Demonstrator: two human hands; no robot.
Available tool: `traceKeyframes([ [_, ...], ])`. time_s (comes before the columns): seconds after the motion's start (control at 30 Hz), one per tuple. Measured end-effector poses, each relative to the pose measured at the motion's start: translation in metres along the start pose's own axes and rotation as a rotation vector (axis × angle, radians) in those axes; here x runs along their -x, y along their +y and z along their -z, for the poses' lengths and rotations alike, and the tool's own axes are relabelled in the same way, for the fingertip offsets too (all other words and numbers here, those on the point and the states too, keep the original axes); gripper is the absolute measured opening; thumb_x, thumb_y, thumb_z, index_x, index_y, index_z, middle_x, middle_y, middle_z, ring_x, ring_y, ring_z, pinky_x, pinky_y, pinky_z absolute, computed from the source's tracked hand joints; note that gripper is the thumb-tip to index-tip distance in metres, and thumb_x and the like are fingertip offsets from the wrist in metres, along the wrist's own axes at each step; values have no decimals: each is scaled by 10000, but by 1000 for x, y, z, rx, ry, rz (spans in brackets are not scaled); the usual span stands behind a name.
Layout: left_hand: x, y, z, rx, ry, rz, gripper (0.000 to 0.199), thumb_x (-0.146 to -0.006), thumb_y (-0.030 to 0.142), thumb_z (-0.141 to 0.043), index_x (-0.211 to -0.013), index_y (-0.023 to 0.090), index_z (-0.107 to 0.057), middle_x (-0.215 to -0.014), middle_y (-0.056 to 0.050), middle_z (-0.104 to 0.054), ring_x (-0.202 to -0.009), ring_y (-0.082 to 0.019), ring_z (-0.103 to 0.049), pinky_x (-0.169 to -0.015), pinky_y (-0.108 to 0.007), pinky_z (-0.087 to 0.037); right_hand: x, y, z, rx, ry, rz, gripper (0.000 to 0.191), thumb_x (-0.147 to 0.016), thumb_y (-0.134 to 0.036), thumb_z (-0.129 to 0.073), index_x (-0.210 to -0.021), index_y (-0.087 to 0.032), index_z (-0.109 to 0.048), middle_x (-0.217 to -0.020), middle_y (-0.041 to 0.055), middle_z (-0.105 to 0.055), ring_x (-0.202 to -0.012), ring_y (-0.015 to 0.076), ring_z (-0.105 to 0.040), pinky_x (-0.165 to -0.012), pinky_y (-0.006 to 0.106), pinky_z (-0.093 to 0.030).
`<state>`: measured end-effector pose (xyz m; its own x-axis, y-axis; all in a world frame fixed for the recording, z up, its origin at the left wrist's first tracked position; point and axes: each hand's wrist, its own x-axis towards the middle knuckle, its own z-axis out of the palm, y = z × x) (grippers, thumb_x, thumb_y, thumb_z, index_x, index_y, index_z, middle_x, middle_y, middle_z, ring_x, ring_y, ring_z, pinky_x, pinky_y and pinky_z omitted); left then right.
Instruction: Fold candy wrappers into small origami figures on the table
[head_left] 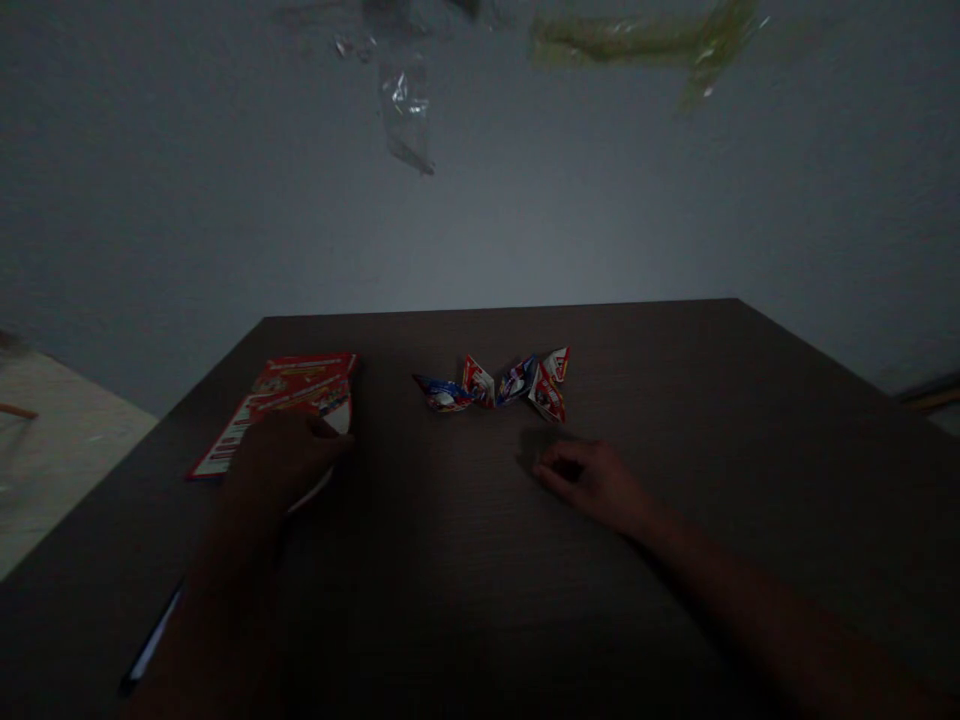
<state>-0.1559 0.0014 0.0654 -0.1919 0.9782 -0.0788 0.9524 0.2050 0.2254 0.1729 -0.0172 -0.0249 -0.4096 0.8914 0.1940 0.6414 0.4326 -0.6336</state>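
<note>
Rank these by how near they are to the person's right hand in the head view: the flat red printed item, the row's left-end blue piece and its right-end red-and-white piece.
From the right hand:
1. Right-end red-and-white piece, just beyond the fingers.
2. Left-end blue piece, further left.
3. Flat red printed item, farthest left.

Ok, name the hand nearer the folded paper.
Right: the right hand is just in front of the folded paper; the left hand is farther away, leftward, at the red booklet.

Hands (592, 482), red booklet (304, 382), folded paper (516, 380)
</note>
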Motion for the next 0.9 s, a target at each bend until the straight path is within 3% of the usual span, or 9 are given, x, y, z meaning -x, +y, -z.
traceKeyframes([
  [0.1, 6, 22, -8, -30, -75, -59, 274, -674, 399, -564, -661, 157, -693, -734, -73, -683, -727, -234, -618, -612, -280, -371, 0, -1, -2, -12, -2, 62, 153, -837, -291, -556, -746, -178, -607, -659, -4, -605, -583, 109, -553, -556, 223, -389],
  [0.27, 20, 60, -31, 137, -281, -264, 247, -669, 384, -562, -563, 165, -603, -566, -18, -621, -558, -161, -581, -497, -233, -332, 4, -7, -5, -43, -12, 155, 95, -823, -266, -577, -859, -185, -610, -654, -17, -588, -580, 100, -543, -561, 217, -397],
  [0.37, 28, 72, -48, 291, -390, -384, 195, -674, 307, -540, -540, 165, -551, -522, 8, -594, -514, -132, -556, -466, -214, -308, 7, -11, -5, -92, -50, 185, 358, -819, -244, -583, -1172, -208, -529, -780, 1, -632, -643, 110, -575, -585, 217, -427],
  [0.47, 35, 80, -62, 421, -488, -499, 156, -682, 254, -523, -559, 159, -539, -524, 23, -570, -491, -106, -521, -454, -201, -292, 8, -15, -5, -140, -127, 261, 531, -814, -217, -588, -1317, -244, -419, -934, 26, -653, -778, 134, -611, -678, 244, -459],
  [0.6, 42, 90, -72, 542, -484, -586, 111, -683, 243, -576, -623, 153, -553, -577, 32, -545, -544, -94, -503, -478, -187, -295, 7, -17, -2, -202, -193, 336, 509, -787, -181, -615, -1271, -237, -469, -943, 30, -666, -776, 141, -616, -702, 256, -459],
  [0.77, 48, 97, -80, 655, -535, -659, 165, -733, 296, -599, -673, 144, -578, -615, 28, -530, -573, -89, -488, -504, -187, -316, 5, -15, 2, -245, -205, 269, 207, -800, -183, -596, -1005, -169, -616, -760, 19, -651, -617, 109, -572, -568, 211, -428],
  [0.9, 50, 99, -79, 766, -552, -689, 167, -745, 297, -614, -696, 138, -595, -662, 7, -577, -617, -98, -515, -555, -199, -361, 5, -9, 3, -284, -187, 215, 178, -777, -200, -634, -948, -150, -642, -772, 33, -663, -650, 121, -591, -586, 220, -445],
])
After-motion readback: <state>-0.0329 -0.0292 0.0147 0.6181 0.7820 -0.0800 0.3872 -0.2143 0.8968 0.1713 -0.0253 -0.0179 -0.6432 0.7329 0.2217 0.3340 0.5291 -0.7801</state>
